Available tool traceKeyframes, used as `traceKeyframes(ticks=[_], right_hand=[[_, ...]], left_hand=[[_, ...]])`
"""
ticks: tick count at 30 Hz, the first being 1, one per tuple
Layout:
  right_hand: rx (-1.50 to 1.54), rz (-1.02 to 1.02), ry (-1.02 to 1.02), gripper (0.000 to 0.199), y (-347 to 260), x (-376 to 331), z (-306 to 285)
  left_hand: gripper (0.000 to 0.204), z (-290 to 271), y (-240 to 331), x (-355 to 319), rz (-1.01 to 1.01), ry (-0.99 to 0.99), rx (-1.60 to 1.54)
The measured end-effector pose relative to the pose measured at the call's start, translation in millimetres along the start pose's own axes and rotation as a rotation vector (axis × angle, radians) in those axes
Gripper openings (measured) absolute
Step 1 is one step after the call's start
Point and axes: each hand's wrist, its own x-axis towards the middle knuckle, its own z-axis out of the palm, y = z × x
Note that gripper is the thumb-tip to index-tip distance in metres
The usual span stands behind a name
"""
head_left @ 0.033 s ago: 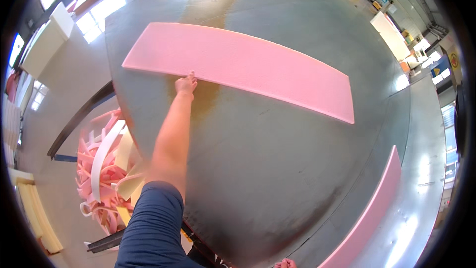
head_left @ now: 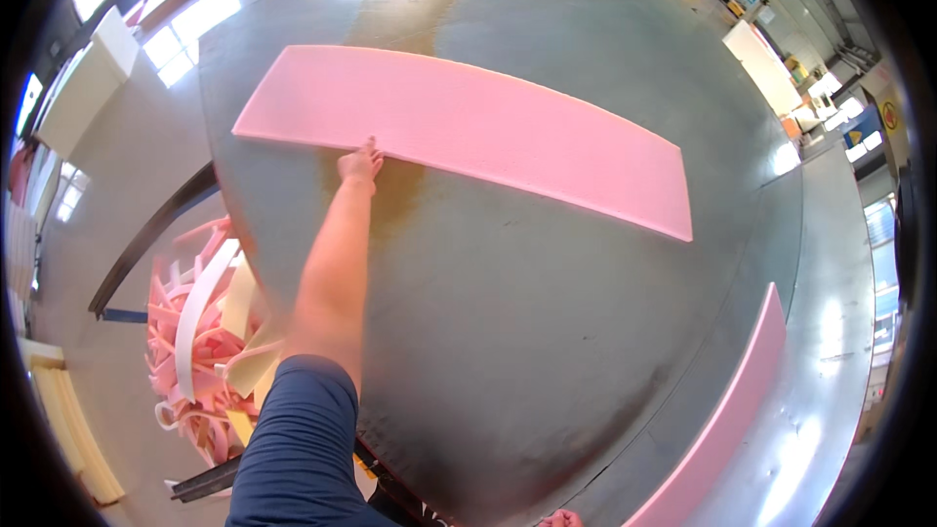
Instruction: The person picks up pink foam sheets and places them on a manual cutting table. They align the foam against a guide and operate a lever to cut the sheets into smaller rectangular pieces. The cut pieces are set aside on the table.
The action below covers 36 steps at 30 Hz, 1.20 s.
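Note:
A long pink foam sheet [head_left: 468,132] lies flat across the far part of the grey metal table [head_left: 508,303]. Its far edge bows in the picture, and its right end sits nearer to me than its left. My left arm is stretched out, and my left hand [head_left: 360,166] grips the sheet's near edge, left of its middle, with a fingertip on top. Only the knuckles of my right hand [head_left: 561,519] show at the bottom edge; its fingers are curled, and anything in them is hidden. To its right is a narrow pink foam strip [head_left: 717,420] along the table's side.
A heap of pink, white and yellow foam offcuts [head_left: 205,332] lies left of the table, next to a dark curved metal bar [head_left: 151,239]. White foam blocks [head_left: 88,88] stand farther left. Yellowish foam slabs [head_left: 73,429] are at the lower left.
The whole scene has shifted slightly left in the picture. My left hand stays at the same spot on the foam sheet's near edge.

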Motion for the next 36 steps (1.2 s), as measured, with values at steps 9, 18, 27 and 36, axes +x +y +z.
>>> traceKeyframes(ticks=[9, 18, 27, 36], right_hand=[[-0.058, 0.098, 0.036, 0.035, -1.7, -41.8, 85.4], [0.906, -0.152, -0.354, 0.049, -166.1, 17.7, 236.7], [0.67, -0.168, -0.37, 0.046, -256.0, 7.8, 317.4], [0.616, 0.028, -0.092, 0.042, -230.5, 12.0, 255.6]], left_hand=[[0.032, -39.9, 3.6, 54.8, -0.103, 0.004, 0.031], [0.012, -3.6, -257.4, -345.5, -0.743, -0.929, -0.554], [0.063, -101.4, -94.8, -112.1, 0.947, -0.286, 1.573], [0.052, -136.2, -80.3, -116.5, 0.046, -0.753, 1.197]])
